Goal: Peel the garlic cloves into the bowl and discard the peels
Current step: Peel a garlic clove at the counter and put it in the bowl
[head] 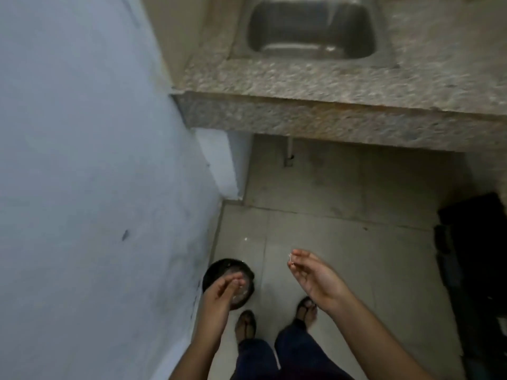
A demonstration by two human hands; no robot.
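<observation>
1. We look down at our own two hands, held out above a pale tiled floor (pixel 343 242) beside a grey-blue wall (pixel 82 160).
2. Our left hand (pixel 222 292) hangs over a black round container (pixel 219 267) that stands on the floor close against the wall. Its fingers are stretched out and lie together, gripping nothing that we can see, though the fingertips are blurred.
3. Inside the container lies a pale, flaky heap (pixel 242 290) that looks like garlic peels. The blur keeps us from being sure.
4. Our right hand (pixel 312 275) is raised to the right of the container, well apart from the left hand, palm turned inward and fingers loosely spread. It clasps nothing.
5. A tiny white scrap of peel (pixel 290 257) sits at the fingertips of the right hand. We cannot tell whether it is pinched or merely stuck there.
6. Below the hands we see our feet in dark sandals (pixel 246 323) and dark blue trousers (pixel 296 352).
7. Ahead of us is a speckled stone worktop (pixel 329 86) with a steel sink (pixel 310 26) set into it, and a pale pipe (pixel 289 149) underneath.
8. A black bulky object (pixel 472 256) stands on the floor at the right edge, too dark to make out.
</observation>
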